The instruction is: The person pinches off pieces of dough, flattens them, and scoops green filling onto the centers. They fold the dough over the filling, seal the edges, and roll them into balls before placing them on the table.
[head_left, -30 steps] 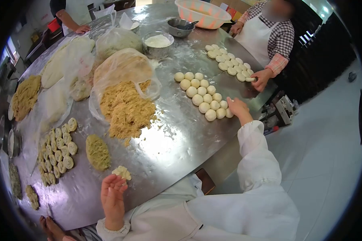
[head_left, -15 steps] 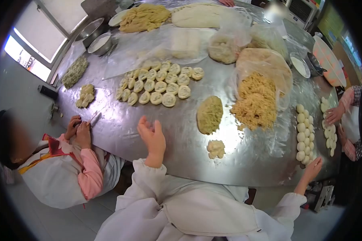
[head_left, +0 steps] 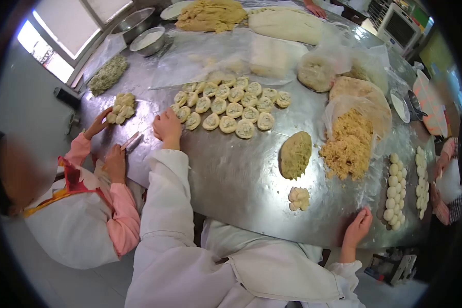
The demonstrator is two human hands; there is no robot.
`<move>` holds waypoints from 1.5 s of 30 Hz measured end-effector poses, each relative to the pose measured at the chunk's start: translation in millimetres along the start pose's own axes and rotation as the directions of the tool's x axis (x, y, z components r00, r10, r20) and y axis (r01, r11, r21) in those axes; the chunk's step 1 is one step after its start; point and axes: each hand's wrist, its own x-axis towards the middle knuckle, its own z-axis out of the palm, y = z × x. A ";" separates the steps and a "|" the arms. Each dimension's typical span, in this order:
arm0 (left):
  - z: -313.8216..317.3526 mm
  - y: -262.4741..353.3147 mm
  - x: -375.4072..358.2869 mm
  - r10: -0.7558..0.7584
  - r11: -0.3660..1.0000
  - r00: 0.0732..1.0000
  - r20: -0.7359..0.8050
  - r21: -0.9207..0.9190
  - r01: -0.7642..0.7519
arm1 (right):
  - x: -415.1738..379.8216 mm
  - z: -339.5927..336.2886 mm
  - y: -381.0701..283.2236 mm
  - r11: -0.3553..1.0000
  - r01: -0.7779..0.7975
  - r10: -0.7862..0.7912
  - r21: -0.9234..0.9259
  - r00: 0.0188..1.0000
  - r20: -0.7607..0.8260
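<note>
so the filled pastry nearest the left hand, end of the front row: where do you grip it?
Probably by its outer rim, from the near left. The filled pastry lies flat at the row's end, neighbours on its right and behind, bare table toward the left hand. Pinch the edges and spare the soft filled centre.

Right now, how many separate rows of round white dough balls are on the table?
2: the near row just beyond the right hand, the far row farther right. More may be hidden.
</note>
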 end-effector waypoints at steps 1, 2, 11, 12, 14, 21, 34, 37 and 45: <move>-2.6 -3.4 8.5 0.035 0.999 0.998 0.044 -0.012 -0.034 | -4.2 1.2 -4.8 1.000 0.021 -0.021 -0.017 1.000 -0.008; 4.4 -6.4 15.1 0.075 0.997 0.992 0.104 -0.036 -0.072 | -6.1 5.3 -8.9 0.998 -0.055 0.055 0.022 0.998 -0.007; 3.8 -27.5 -14.4 0.037 0.537 0.999 0.032 -0.844 0.007 | 1.5 40.0 -59.6 0.986 0.013 -0.033 0.164 0.992 0.118; -6.3 -27.2 -24.2 -0.018 0.428 0.997 0.071 -0.901 0.072 | 1.6 44.6 -78.7 0.980 0.039 -0.073 0.196 0.983 0.171; -30.6 -40.4 -47.2 0.087 0.126 0.924 0.373 -0.924 0.361 | 1.5 53.9 -112.1 0.962 0.082 -0.155 0.260 0.950 0.272; -89.9 -2.1 -204.1 0.324 -0.176 0.497 0.805 -0.465 0.868 | 25.6 103.1 -173.5 0.786 0.539 -0.618 0.304 0.713 0.332; -91.9 85.1 -305.0 0.504 0.252 0.100 0.858 -0.257 0.933 | 27.7 111.1 -153.9 0.942 0.155 -0.312 0.298 0.729 0.609; -88.3 95.4 -315.8 0.502 0.213 0.083 0.861 -0.216 0.953 | 30.6 81.3 -156.3 0.809 -0.403 -0.068 0.427 0.659 0.749; -68.8 110.5 -348.3 0.549 0.108 0.074 0.832 -0.158 0.982 | 6.4 41.4 -181.1 0.831 -0.210 -0.225 0.515 0.721 0.656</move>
